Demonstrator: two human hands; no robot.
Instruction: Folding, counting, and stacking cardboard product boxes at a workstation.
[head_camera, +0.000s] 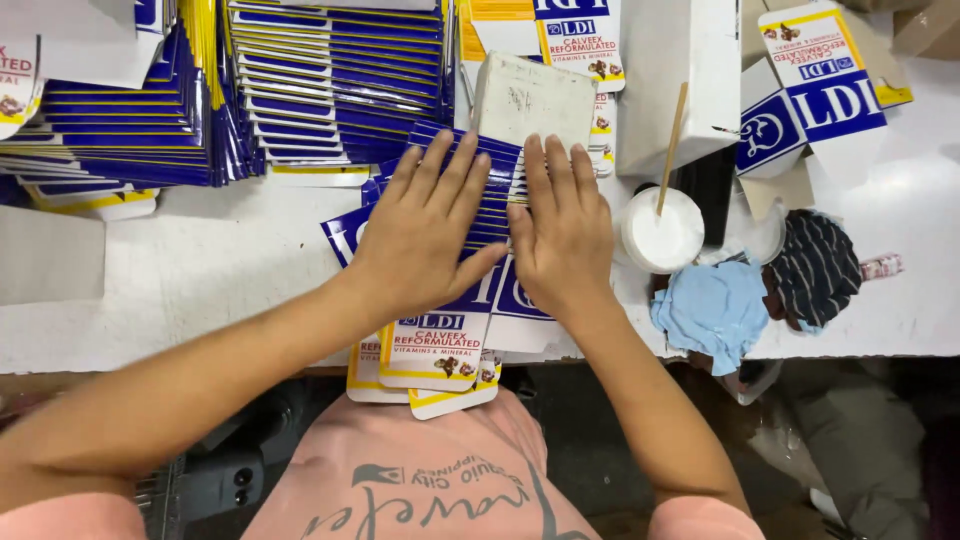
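Observation:
My left hand (425, 228) lies flat, fingers spread, on a fanned row of flattened blue, white and yellow cartons (438, 335) on the white table (200, 280). My right hand (562, 228) presses flat beside it on the same row, thumbs almost touching. A white block (530, 98) rests on the far end of the row, just beyond my fingertips. The near cartons hang over the table's front edge.
Large stacks of the same flat cartons (300, 90) fill the back left. A white cup of paste with a wooden stick (662, 228) stands right of my right hand, next to a blue cloth (712, 308) and a striped cloth (815, 268).

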